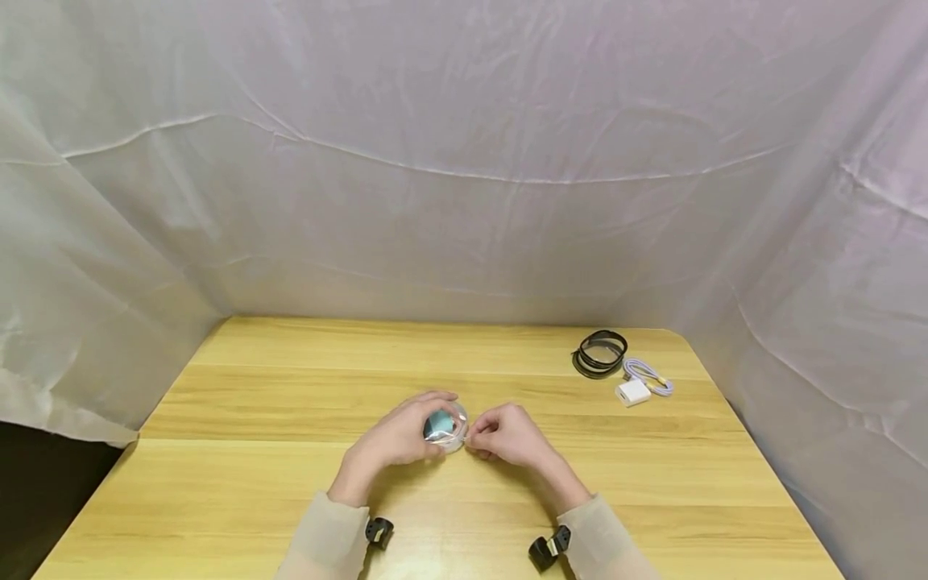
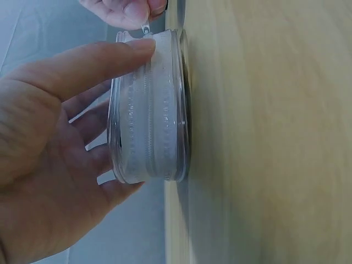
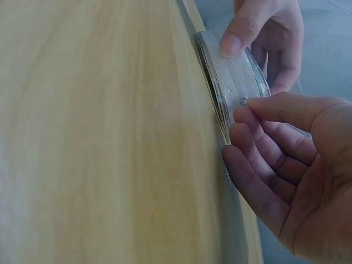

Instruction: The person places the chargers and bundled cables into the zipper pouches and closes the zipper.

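Note:
A round, clear zip pouch with teal showing inside is on the table in front of me. Its white zipper band runs round the side. My left hand grips the pouch from the left, thumb pressed on the zipper band and fingers spread round the far side. From the right, my right hand pinches the small zipper pull between thumb and index finger. The right hand's other fingers curl loosely beside the pouch.
Toward the back right of the wooden table lie a coiled black cable, a white charger block and a coiled pale purple cable. Grey curtains hang behind the table and at both sides.

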Demonstrator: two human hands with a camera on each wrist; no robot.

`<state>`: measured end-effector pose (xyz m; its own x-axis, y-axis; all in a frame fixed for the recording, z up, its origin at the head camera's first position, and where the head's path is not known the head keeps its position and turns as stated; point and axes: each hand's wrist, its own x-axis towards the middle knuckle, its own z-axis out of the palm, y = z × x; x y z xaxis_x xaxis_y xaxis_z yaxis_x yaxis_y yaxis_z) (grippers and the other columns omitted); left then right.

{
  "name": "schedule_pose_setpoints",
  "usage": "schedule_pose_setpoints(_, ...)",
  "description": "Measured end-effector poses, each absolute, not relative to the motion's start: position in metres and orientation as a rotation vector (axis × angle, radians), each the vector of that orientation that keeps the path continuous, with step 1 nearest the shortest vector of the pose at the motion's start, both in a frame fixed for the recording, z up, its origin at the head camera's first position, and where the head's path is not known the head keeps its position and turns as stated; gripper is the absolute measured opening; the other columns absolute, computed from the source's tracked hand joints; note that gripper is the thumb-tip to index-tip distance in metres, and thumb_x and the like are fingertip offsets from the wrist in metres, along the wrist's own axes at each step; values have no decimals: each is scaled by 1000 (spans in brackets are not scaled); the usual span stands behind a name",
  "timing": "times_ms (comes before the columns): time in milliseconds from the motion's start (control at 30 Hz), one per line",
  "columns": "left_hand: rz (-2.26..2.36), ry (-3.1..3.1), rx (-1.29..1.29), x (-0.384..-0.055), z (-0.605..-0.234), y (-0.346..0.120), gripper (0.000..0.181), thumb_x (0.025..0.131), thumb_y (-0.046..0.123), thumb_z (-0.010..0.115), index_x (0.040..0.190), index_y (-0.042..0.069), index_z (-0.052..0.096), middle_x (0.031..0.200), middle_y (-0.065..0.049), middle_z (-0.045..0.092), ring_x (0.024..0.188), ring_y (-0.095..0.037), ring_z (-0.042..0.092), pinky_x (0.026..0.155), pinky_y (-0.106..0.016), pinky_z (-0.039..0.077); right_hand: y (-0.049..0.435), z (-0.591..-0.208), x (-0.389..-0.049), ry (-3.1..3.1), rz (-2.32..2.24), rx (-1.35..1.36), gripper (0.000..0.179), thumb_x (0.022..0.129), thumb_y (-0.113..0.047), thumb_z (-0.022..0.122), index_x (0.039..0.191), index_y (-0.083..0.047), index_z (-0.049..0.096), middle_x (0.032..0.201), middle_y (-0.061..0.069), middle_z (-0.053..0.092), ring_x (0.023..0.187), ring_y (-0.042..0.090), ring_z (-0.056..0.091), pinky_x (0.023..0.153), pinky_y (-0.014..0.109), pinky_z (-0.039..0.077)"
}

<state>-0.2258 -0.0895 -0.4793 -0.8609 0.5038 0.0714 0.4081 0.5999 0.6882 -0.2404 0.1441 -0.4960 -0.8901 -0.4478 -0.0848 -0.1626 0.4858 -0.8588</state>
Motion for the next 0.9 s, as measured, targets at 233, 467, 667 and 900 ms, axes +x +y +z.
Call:
schedule_pose_setpoints(233,1106,2692,776,-226,-479,-87,63,78,16,91,136,13,66,155,-4,53,149,-44,37,119,-65,32,140,-495,-237,2389,-1376,-540,7,89,-8,77,86,-2,78,73,7,74,62,15,67,56,28,60)
schedule_pose_setpoints(467,1083,2695,836,-226,-481,-89,64,81,13,89,140,10,64,154,-7,55,144,-40,45,117,-60,38,137,-497,-235,2369,-1381,-548,7,90,-7,76,87,-2,78,75,7,74,63,16,68,57,29,61)
schedule_pose_setpoints(667,1054,2693,877,-227,-482,-90,59,83,12,87,138,6,66,150,-7,58,139,-34,52,114,-51,45,138,-496,-235,2365,-1383,-540,5,89,-7,76,86,-4,79,74,7,74,64,16,68,57,29,60)
schedule_pose_setpoints(900,1061,2682,913,-228,-481,-91,56,85,10,86,136,3,67,149,-9,59,138,-34,53,113,-53,46,140,-494,-236,2388,-1367,-546,5,89,-7,76,85,-5,79,72,7,73,63,15,67,57,29,60)
